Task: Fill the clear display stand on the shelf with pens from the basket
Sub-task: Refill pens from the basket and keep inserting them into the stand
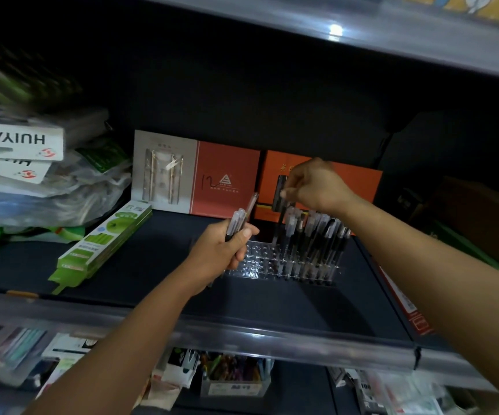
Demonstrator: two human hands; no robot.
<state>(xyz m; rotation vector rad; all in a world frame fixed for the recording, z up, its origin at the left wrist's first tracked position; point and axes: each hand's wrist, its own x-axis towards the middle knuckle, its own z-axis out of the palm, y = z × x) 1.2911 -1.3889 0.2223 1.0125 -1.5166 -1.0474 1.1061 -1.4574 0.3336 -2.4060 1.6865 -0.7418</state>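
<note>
Left hand (223, 250): fingers clenched round bundle of pens (240, 221), about three. Right hand (317, 187) pinches one pen (278, 223) over clear display stand (257, 265) on shelf (152, 265); stand's right half holds roughly dozen pens, left holes bare.

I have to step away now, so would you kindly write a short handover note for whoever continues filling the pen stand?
Left hand: grips a small bundle of pens, held above the stand's left end.
Right hand: pinches one pen upright over the clear display stand, lowering it at the edge of the filled part.
Done: the stand's right part holds standing pens.
Left: the left holes are empty; place the pinched pen, then the bundle. The basket is out of view.
</note>
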